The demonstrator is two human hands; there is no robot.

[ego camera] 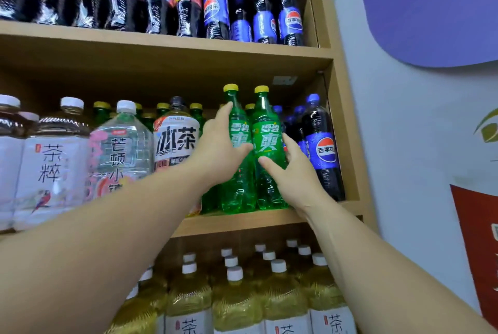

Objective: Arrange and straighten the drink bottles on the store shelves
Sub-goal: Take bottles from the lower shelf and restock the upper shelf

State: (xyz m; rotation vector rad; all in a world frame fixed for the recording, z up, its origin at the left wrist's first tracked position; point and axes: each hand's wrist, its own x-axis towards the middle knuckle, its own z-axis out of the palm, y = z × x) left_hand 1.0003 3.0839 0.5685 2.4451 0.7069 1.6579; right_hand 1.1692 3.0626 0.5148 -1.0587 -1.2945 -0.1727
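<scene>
Left hand: the left hand point(218, 145) wraps the left green bottle point(238, 129) from its left side, thumb across the label, one finger reaching up toward the bottle's shoulder
Right hand: the right hand point(291, 169) grips the right green bottle point(268, 134) from its right side, thumb laid across the front below the label, the other fingers hidden behind it
Where the bottles are: both stand at the front edge of the middle shelf point(242, 220), touching each other, yellow caps up, labels facing out; the left one leans slightly toward its neighbour
Neighbours: a blue-labelled cola bottle point(322, 150) stands just beside the right hand, a white-labelled tea bottle point(176, 139) just beside the left wrist, more green bottles behind point(161, 110)
Step, as I judge it: squaring the front pair into line
Risk, front edge: the bases sit close to the lip, so a pull outward could tip a bottle off onto the yellow tea bottles point(234, 298) below
Risk, right side: the knuckles are tight against the cola, and a sideways shove could knock it askew
Risk, back row: pushing the pair in hard could topple the green ones behind
Risk, grip: smooth plastic held with stretched arms may slip or twist the labels away
</scene>
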